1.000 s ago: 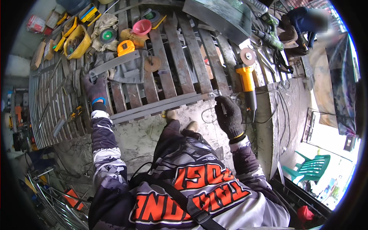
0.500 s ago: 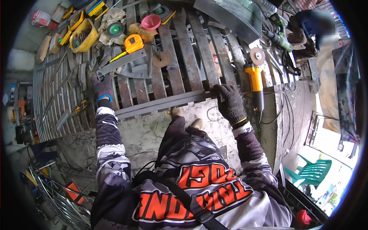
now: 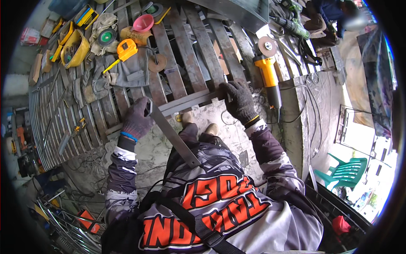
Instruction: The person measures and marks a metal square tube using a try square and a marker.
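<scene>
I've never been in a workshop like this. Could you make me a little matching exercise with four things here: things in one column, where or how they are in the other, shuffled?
Things:
1. Flat metal strip
2. Angle grinder
3. Tape measure
4. Round dish

Places and states:
A. Yellow, with its blade partly out
B. Gripped in the gloved left hand
C. Pink, far side of the slatted bench
D. To the right of the gloved right hand

Right pairs: 1-B, 2-D, 3-A, 4-C
</scene>
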